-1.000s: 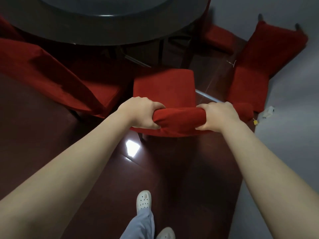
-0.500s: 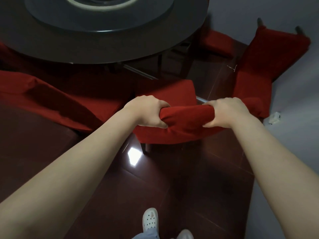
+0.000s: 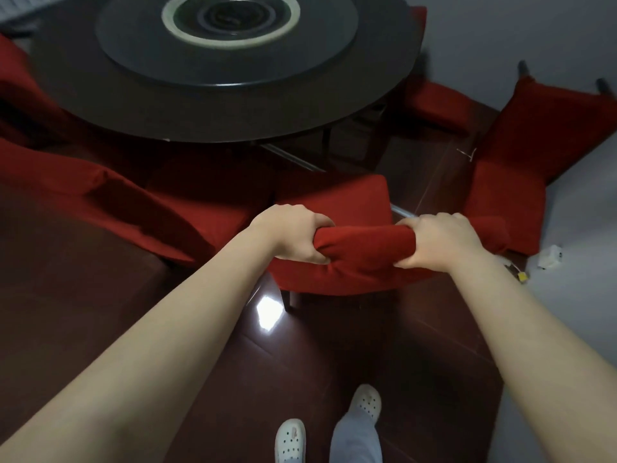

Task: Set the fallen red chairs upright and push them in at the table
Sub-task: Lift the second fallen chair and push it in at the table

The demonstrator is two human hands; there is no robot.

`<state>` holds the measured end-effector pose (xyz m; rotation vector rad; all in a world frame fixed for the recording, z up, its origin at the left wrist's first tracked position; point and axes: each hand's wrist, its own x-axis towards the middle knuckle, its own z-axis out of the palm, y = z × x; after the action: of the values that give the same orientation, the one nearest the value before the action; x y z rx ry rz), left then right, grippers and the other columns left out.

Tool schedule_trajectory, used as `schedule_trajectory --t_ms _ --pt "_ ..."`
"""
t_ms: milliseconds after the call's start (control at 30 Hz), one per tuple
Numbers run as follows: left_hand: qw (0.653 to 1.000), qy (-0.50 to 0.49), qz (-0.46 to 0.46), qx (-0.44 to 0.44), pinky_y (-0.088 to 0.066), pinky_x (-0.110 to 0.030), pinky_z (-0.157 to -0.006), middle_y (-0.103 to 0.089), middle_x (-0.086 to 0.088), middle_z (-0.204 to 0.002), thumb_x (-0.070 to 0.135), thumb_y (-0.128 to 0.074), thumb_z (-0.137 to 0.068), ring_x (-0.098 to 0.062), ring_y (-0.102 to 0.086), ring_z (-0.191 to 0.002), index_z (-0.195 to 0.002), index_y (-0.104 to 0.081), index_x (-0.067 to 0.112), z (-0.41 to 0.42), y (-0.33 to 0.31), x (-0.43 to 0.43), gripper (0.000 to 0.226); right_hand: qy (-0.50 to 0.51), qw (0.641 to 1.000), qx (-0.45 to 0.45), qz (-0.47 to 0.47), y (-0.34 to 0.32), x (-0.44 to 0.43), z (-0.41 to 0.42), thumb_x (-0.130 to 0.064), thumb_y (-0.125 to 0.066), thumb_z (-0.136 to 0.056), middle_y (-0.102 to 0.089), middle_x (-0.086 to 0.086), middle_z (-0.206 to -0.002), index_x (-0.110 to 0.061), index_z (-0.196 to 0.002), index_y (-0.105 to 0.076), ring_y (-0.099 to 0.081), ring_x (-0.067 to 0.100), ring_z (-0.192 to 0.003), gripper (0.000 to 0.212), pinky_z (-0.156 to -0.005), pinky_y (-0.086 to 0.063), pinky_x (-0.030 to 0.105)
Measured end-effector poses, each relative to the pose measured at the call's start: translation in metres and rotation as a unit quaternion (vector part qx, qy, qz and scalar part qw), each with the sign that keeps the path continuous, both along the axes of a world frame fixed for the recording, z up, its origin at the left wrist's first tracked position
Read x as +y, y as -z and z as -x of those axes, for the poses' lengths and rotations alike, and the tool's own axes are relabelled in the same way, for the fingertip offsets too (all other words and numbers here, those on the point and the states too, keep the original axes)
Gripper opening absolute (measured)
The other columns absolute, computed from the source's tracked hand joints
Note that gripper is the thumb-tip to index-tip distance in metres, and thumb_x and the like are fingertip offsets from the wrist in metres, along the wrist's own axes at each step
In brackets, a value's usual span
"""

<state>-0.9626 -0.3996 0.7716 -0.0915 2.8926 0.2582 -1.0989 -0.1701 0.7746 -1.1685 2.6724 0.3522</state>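
Arms outstretched, left hand and right hand curl their fingers round the chair back.

Before the table stands a middle chair, a second chair left of it, a fallen chair right.

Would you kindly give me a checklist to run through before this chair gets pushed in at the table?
1. Grip: left hand and right hand clasp the held chair by its top: ok.
2. Chair upright, seat toward the table: ok.
3. Seat under the table edge: not ok, short of it.
4. Floor under the table free: cannot tell, too dark.
5. The fallen chair out of the path: ok, off to the right.
6. The shoes behind the chair legs: ok.
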Motion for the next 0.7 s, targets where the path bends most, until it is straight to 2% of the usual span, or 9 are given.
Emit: schedule_trajectory --t_ms 133,200,300,367,400,467,567,700 --pt "1.0 -0.017 0.018 -0.007 -0.05 -0.031 -0.073 -0.068 0.011 -0.102 0.08 -0.052 -0.061 -0.018 -0.065 -0.093 -0.123 -0.05 0.047 -0.003 -0.001 0.003 0.071 -0.009 1.0 -0.002 0.011 0.002 0.001 0.002 -0.079 -0.061 -0.064 -0.067 -0.006 -0.109 -0.04 -0.13 -0.051 -0.062 0.02 -0.101 0.078 -0.088 -0.042 0.038" --pt "0.999 -0.031 0.034 -0.005 -0.05 -0.032 -0.072 -0.068 0.011 -0.101 0.082 -0.05 -0.06 -0.018 -0.065 -0.092 -0.121 -0.051 0.045 -0.006 0.0 0.006 0.071 -0.016 1.0 -0.003 0.021 0.002 0.004 0.002 -0.077 -0.062 -0.064 -0.065 -0.004 -0.115 -0.037 -0.135 -0.046 -0.062 0.022 -0.104 0.083 -0.091 -0.044 0.04" --pt "0.997 -0.063 0.046 0.019 -0.051 -0.033 -0.071 -0.066 0.012 -0.1 0.082 -0.05 -0.062 -0.017 -0.064 -0.091 -0.115 -0.053 0.039 -0.012 0.0 0.009 0.068 -0.028 0.998 -0.016 0.049 0.001 0.008 0.0 -0.073 -0.068 -0.065 -0.054 0.0 -0.134 -0.035 -0.151 -0.019 -0.058 0.026 -0.114 0.106 -0.095 -0.042 0.041" --pt "0.995 -0.072 0.053 0.047 -0.051 -0.034 -0.072 -0.065 0.011 -0.103 0.081 -0.051 -0.065 -0.017 -0.063 -0.093 -0.114 -0.053 0.035 -0.019 0.002 0.012 0.067 -0.06 0.995 0.0 0.079 0.0 0.016 -0.001 -0.075 -0.066 -0.066 -0.053 -0.001 -0.135 -0.034 -0.154 -0.009 -0.057 0.024 -0.113 0.112 -0.094 -0.043 0.039" --pt "0.994 -0.07 0.062 0.063 -0.05 -0.033 -0.072 -0.064 0.01 -0.104 0.08 -0.051 -0.066 -0.018 -0.063 -0.095 -0.114 -0.053 0.033 -0.023 0.004 0.013 0.067 -0.078 0.992 0.015 0.093 0.0 0.021 -0.002 -0.078 -0.061 -0.066 -0.055 -0.002 -0.132 -0.033 -0.154 -0.011 -0.058 0.022 -0.11 0.111 -0.092 -0.043 0.037" --pt "0.988 -0.066 0.096 0.097 -0.045 -0.033 -0.071 -0.063 0.008 -0.104 0.081 -0.051 -0.068 -0.02 -0.062 -0.094 -0.113 -0.053 0.029 -0.03 0.007 0.015 0.069 -0.107 0.985 0.054 0.126 0.003 0.031 0.0 -0.085 -0.049 -0.068 -0.06 -0.003 -0.123 -0.029 -0.151 -0.026 -0.06 0.02 -0.103 0.103 -0.087 -0.044 0.035" --pt "0.978 -0.06 0.131 0.151 -0.04 -0.032 -0.066 -0.063 0.003 -0.095 0.082 -0.05 -0.068 -0.024 -0.062 -0.085 -0.107 -0.058 0.021 -0.035 0.01 0.018 0.073 -0.131 0.968 0.094 0.194 0.012 0.039 0.004 -0.086 -0.037 -0.07 -0.068 0.002 -0.105 -0.017 -0.128 -0.058 -0.064 0.024 -0.09 0.093 -0.08 -0.047 0.039" --pt "0.968 -0.049 0.145 0.198 -0.039 -0.031 -0.054 -0.061 -0.003 -0.074 0.08 -0.059 -0.064 -0.028 -0.061 -0.063 -0.088 -0.061 0.013 -0.033 0.006 0.021 0.071 -0.169 0.947 0.147 0.23 0.02 0.037 0.012 -0.085 -0.039 -0.074 -0.065 0.003 -0.079 -0.011 -0.097 -0.066 -0.062 0.025 -0.07 0.083 -0.064 -0.047 0.038"
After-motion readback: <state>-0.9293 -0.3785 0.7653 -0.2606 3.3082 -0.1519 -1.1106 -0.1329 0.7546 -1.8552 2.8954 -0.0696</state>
